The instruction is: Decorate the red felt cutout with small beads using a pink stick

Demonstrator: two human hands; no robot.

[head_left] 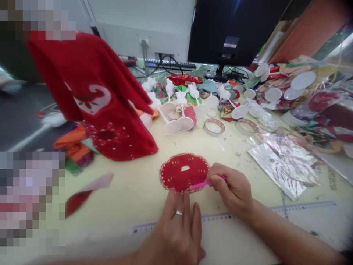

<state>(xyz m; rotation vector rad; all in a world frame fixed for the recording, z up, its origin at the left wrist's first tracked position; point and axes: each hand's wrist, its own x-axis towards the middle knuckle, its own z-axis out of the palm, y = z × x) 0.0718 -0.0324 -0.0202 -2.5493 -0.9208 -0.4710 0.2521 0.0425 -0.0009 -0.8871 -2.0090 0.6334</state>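
Observation:
A red cloth piece [176, 177] with a scalloped, beaded-looking border and a small pale opening in its middle lies flat on the table. My left hand [179, 224], a ring on one finger, rests with its fingers stretched out and the tips at the near edge of the cloth. Between the fingers of my right hand [233, 189] is a slim pink pen-like tool [202, 184]. Its tip reaches the cloth's lower border, just right of my left fingertips. What sits at the very tip is too small to make out.
A red garment [110, 121] with a white paisley stands at left. White miniature dress forms [180, 99], two tape rolls [214, 126] and a monitor [228, 33] are behind. A silvery packet [286, 165] lies at right; a clear ruler [215, 218] runs in front.

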